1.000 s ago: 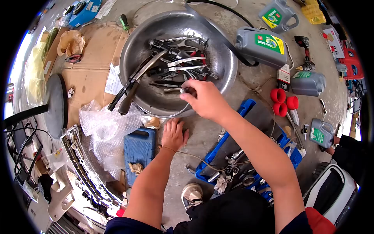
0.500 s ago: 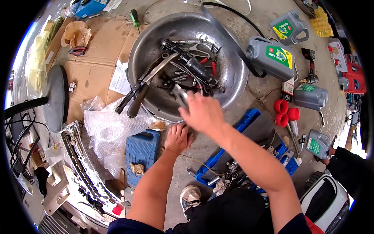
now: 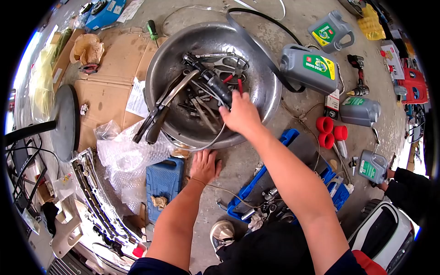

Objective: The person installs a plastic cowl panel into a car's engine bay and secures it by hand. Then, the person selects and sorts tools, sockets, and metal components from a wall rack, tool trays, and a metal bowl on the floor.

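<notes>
A wide metal bowl [image 3: 268, 107] on the floor holds a heap of hand tools. My right hand [image 3: 243, 114] is inside its near right part, with fingers curled around the lower end of a long black cylindrical tool [image 3: 213, 82]; the gripped end is hidden. Red-handled pliers [image 3: 240, 84] lie just beyond my fingers. Silver plier-like handles [image 3: 204, 114] rest at the bottom, left of this hand. Long-handled cutters [image 3: 172, 96] lean over the left rim. My left hand [image 3: 205, 166] lies with fingers spread on the floor by the bowl's near edge.
A blue case [image 3: 164, 181] and bubble wrap [image 3: 130, 160] lie left, beside flattened cardboard [image 3: 103, 98]. Right are grey oil jugs [image 3: 309, 68], red cups [image 3: 325, 140] and an open blue toolbox [image 3: 247, 188] with sockets. Another person's sleeve [image 3: 408, 188] reaches in at far right.
My right hand has let go of a silver plier-like tool, which now lies in the bowl, and moved up and right onto the black tool. My left hand stays down; the view has shifted slightly.
</notes>
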`<state>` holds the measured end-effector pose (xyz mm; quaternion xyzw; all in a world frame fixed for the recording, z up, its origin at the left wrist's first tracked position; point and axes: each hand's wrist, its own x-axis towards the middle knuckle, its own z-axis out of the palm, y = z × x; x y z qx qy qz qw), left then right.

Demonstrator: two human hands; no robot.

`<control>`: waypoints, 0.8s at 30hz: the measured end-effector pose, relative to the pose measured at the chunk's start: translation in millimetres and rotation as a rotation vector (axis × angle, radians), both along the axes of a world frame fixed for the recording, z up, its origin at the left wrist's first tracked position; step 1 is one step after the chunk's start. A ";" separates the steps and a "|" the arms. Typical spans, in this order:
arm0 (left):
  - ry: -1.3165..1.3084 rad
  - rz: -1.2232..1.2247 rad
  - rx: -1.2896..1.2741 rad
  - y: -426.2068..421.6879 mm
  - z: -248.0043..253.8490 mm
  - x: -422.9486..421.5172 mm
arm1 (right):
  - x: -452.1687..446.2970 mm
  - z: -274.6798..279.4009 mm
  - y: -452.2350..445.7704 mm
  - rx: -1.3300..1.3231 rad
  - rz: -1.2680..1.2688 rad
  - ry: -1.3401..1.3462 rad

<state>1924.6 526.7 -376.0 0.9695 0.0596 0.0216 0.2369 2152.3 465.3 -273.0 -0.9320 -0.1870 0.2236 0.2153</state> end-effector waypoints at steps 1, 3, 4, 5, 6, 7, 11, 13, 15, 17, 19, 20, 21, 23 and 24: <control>0.008 0.002 -0.001 1.4 -1.1 -0.1 | -9.1 6.1 0.0 0.019 0.016 0.016; 0.010 0.005 0.001 2.1 -1.2 -0.3 | -30.7 7.1 -2.6 0.136 0.044 0.046; 0.013 0.013 -0.003 1.3 -1.7 -0.2 | -40.5 10.9 -6.8 0.181 0.102 0.025; 0.010 0.005 -0.004 1.8 -3.1 -0.8 | -51.5 14.5 -14.6 0.230 0.177 -0.064; 0.047 0.001 0.002 3.0 -4.1 -2.1 | -61.5 19.1 -26.6 0.296 0.216 -0.104; 0.082 -0.001 0.008 2.9 -4.6 -3.6 | -71.5 24.6 -41.3 0.360 0.257 -0.145; -0.061 -0.019 0.014 1.6 6.0 4.3 | -94.8 96.7 -141.5 0.400 0.425 -0.053; -0.038 0.036 0.053 -6.9 20.9 9.5 | -118.0 148.4 -193.6 0.359 0.408 -0.032; -0.084 0.171 0.139 -36.3 31.2 7.0 | -148.4 211.7 -230.3 0.371 0.215 -0.047; 0.351 0.354 -0.101 -107.3 101.0 -2.2 | -183.3 281.7 -247.7 0.408 0.080 -0.138; 0.556 0.681 -0.307 -206.4 192.0 19.6 | -214.0 322.7 -260.6 0.541 0.052 -0.215; 0.546 0.688 -0.915 -254.0 242.5 13.8 | -225.0 346.1 -255.0 0.532 0.067 -0.244; 0.478 0.669 -1.532 -284.1 285.3 -8.9 | -242.6 360.7 -260.6 0.517 0.095 -0.259; 0.521 0.651 -1.731 -280.5 416.0 -67.9 | -279.2 404.8 -286.8 0.659 0.164 -0.420; 0.562 0.547 -1.927 -274.8 487.1 -93.7 | -296.1 431.1 -302.0 0.531 0.160 -0.298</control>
